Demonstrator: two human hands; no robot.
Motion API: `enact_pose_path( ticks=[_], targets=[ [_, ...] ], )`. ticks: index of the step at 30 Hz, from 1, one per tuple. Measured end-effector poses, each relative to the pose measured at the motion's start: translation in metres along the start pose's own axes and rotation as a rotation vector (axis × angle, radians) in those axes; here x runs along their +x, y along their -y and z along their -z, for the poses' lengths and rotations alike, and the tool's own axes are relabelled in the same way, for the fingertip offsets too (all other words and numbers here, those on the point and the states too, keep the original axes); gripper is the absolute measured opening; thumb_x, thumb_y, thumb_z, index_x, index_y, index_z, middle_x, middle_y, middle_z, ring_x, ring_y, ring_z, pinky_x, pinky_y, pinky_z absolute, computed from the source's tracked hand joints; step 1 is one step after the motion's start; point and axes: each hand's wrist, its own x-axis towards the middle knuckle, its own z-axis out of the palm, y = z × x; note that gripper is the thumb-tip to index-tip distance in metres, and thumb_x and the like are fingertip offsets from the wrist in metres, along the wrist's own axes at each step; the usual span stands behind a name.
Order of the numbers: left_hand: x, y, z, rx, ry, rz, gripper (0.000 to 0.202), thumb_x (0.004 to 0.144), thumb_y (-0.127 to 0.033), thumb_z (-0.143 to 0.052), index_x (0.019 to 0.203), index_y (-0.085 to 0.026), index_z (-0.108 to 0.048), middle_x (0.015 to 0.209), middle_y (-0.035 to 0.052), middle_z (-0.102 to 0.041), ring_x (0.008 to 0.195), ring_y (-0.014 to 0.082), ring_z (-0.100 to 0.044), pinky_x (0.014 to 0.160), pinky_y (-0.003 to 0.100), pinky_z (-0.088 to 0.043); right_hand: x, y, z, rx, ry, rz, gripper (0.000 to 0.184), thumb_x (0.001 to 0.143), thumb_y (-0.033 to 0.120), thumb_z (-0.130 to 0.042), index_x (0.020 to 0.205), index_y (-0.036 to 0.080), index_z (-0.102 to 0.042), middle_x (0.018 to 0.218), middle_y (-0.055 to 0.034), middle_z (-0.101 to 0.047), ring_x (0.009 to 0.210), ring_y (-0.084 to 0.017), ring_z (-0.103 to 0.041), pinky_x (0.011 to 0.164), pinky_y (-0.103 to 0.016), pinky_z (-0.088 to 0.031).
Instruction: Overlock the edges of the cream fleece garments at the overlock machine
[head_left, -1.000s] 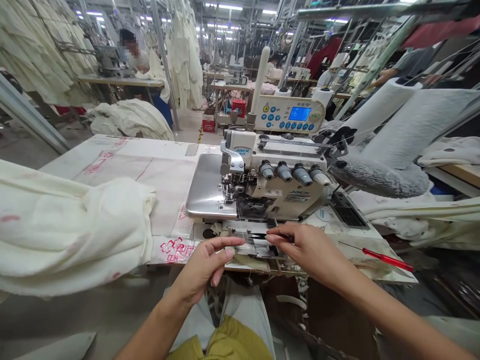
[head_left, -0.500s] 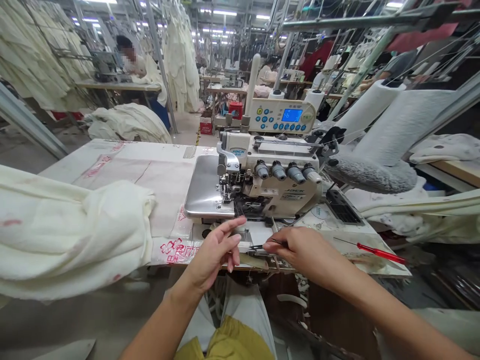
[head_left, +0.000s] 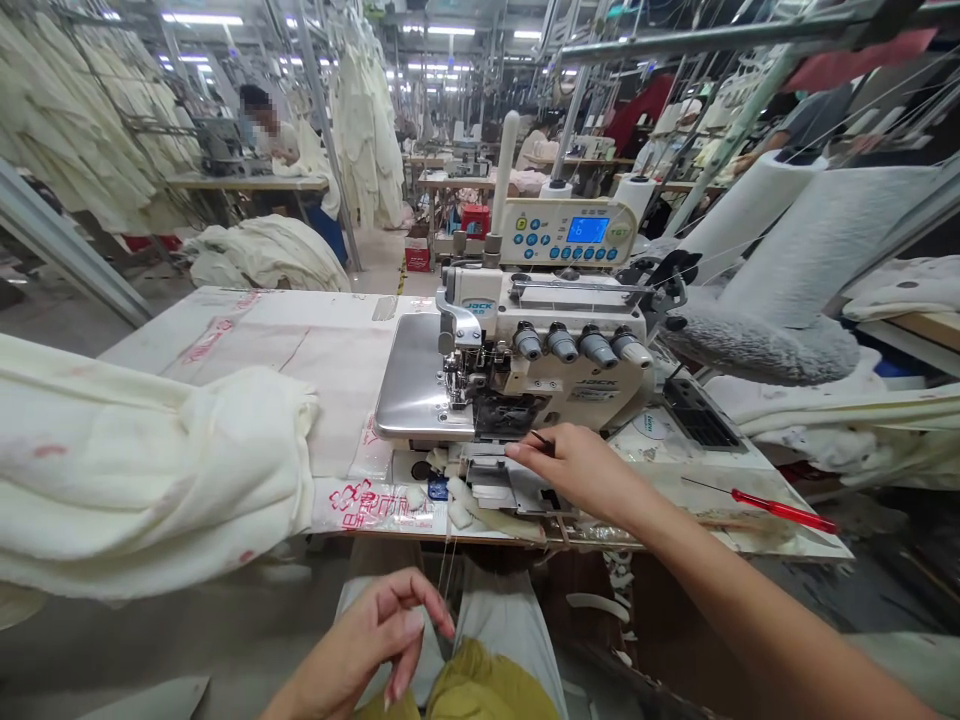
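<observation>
My right hand (head_left: 574,470) is closed around dark tweezers (head_left: 541,440), with its fingertips just below the front opening of the white overlock sewing machine (head_left: 551,340). Most of the tweezers is hidden by the hand. Lower down, above my lap, my left hand (head_left: 379,635) has loosely bent fingers that stand apart. Thin threads (head_left: 448,565) hang over the table edge close to its index fingertip; whether they touch is unclear. Fabric scraps (head_left: 463,505) lie below the machine's steel plate (head_left: 414,385).
Cream fabric (head_left: 150,460) is heaped on the table's left (head_left: 247,345). A red-handled screwdriver (head_left: 780,510) lies at the right. Large white thread cones (head_left: 795,240) and a grey fuzzy roll (head_left: 757,345) stand behind it. Another person (head_left: 270,130) sits at a machine far left.
My left hand has dropped from the machine front to above my lap, and threads now hang over the edge. My right hand has moved slightly up toward the machine with the tweezers.
</observation>
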Motion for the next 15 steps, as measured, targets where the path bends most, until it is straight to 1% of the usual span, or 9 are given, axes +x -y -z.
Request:
enact_pose_path(
  ticks=[3, 5, 7, 9, 12, 13, 15],
  targets=[
    [-0.007, 0.022, 0.007, 0.028, 0.053, 0.092, 0.043, 0.073, -0.053, -0.067, 0.084, -0.012, -0.058, 0.089, 0.0073, -0.064, 0.04, 0.0, -0.044, 0.037, 0.014, -0.024, -0.004, -0.001, -0.002, 0.031, 0.081, -0.037, 0.048, 0.082, 0.059, -0.042, 0.056, 0.019, -0.049, 0.047, 0.0033, -0.038, 0.045, -0.01, -0.031, 0.047, -0.023, -0.02],
    [-0.009, 0.033, 0.007, 0.015, 0.063, 0.107, 0.045, 0.072, -0.054, -0.067, 0.083, -0.012, -0.058, 0.089, 0.0081, -0.065, 0.041, 0.0005, -0.045, 0.038, 0.014, -0.023, -0.006, -0.001, -0.004, 0.008, 0.078, -0.043, 0.047, 0.082, 0.057, -0.042, 0.057, 0.019, -0.051, 0.047, 0.0029, -0.041, 0.045, -0.01, -0.032, 0.047, -0.024, -0.02],
    [-0.009, 0.04, 0.004, -0.01, 0.054, 0.081, 0.044, 0.073, -0.053, -0.068, 0.083, -0.012, -0.058, 0.088, 0.0083, -0.066, 0.042, 0.0002, -0.044, 0.041, 0.015, -0.022, -0.006, 0.0, -0.007, -0.029, 0.061, -0.029, 0.044, 0.083, 0.053, -0.042, 0.057, 0.019, -0.054, 0.049, 0.0019, -0.046, 0.046, -0.01, -0.036, 0.048, -0.024, -0.022],
    [-0.008, 0.042, -0.001, -0.037, 0.068, 0.061, 0.043, 0.073, -0.052, -0.068, 0.083, -0.011, -0.06, 0.087, 0.0085, -0.066, 0.042, -0.0003, -0.041, 0.042, 0.015, -0.02, -0.003, 0.004, -0.011, -0.044, 0.055, -0.01, 0.043, 0.083, 0.051, -0.043, 0.06, 0.02, -0.06, 0.051, 0.0012, -0.05, 0.048, -0.011, -0.04, 0.049, -0.024, -0.024],
    [-0.008, 0.045, -0.003, -0.055, 0.113, 0.06, 0.044, 0.073, -0.053, -0.068, 0.087, -0.011, -0.064, 0.09, 0.0103, -0.067, 0.044, -0.0007, -0.038, 0.043, 0.015, -0.02, 0.0, 0.01, -0.015, -0.046, 0.06, 0.001, 0.038, 0.084, 0.05, -0.046, 0.072, 0.021, -0.069, 0.055, 0.0, -0.057, 0.052, -0.013, -0.048, 0.051, -0.023, -0.027],
    [-0.011, 0.047, 0.0, -0.064, 0.117, 0.066, 0.046, 0.071, -0.054, -0.069, 0.089, -0.011, -0.066, 0.091, 0.0106, -0.067, 0.045, -0.0007, -0.037, 0.044, 0.015, -0.021, 0.0, 0.012, -0.014, -0.056, 0.057, -0.001, 0.036, 0.084, 0.048, -0.047, 0.074, 0.022, -0.07, 0.057, -0.0007, -0.06, 0.054, -0.014, -0.05, 0.051, -0.023, -0.028],
    [-0.023, 0.055, 0.015, -0.113, 0.055, 0.081, 0.049, 0.066, -0.058, -0.071, 0.088, -0.014, -0.069, 0.09, 0.0095, -0.068, 0.046, 0.0005, -0.038, 0.045, 0.014, -0.026, -0.007, 0.011, -0.01, -0.108, 0.039, -0.018, 0.034, 0.085, 0.045, -0.048, 0.075, 0.021, -0.07, 0.061, -0.0026, -0.063, 0.058, -0.015, -0.055, 0.053, -0.024, -0.03]
  ],
)
